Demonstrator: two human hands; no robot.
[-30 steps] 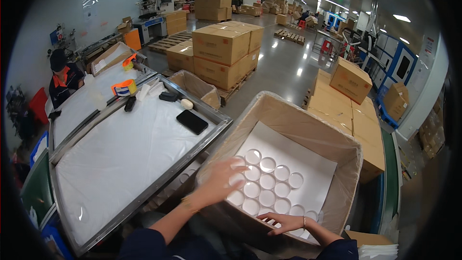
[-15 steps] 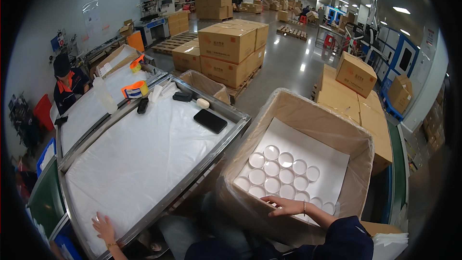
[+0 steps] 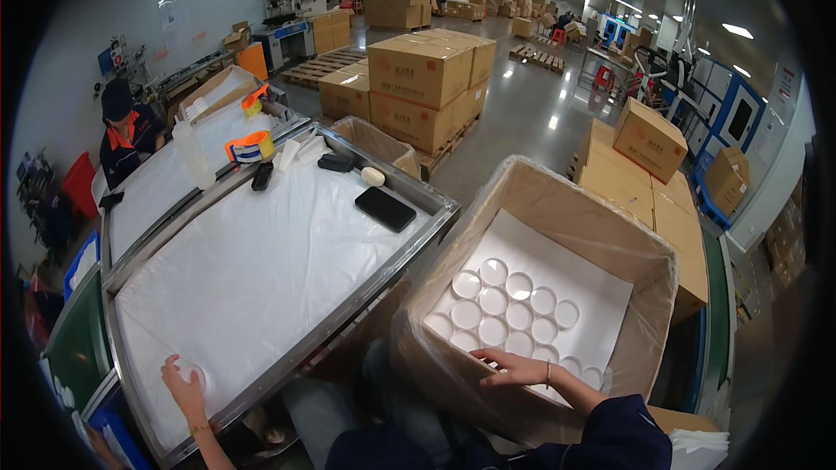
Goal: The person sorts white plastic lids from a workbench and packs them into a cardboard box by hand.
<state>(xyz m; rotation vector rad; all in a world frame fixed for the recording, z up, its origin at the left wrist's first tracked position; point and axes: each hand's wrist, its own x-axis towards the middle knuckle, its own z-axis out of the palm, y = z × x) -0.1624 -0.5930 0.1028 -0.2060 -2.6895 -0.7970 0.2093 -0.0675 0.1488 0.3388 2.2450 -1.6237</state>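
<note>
Below, round white lids [image 3: 505,309], roughly fifteen, are seen rowed in a lined carton [image 3: 601,235], brushed by the right hand [image 3: 514,369]'s flat-spread fingers; one lid [image 3: 190,376] is touched by the left hand [image 3: 185,387], nothing gripped.

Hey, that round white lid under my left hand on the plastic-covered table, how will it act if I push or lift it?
The white lid under the left hand looks flat and thin, so probably light. The plastic sheet on the table looks smooth, so it would likely slide easily. Lying flat, it shouldn't roll.

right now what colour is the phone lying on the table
Black; the phone shows best in the head view.
</note>
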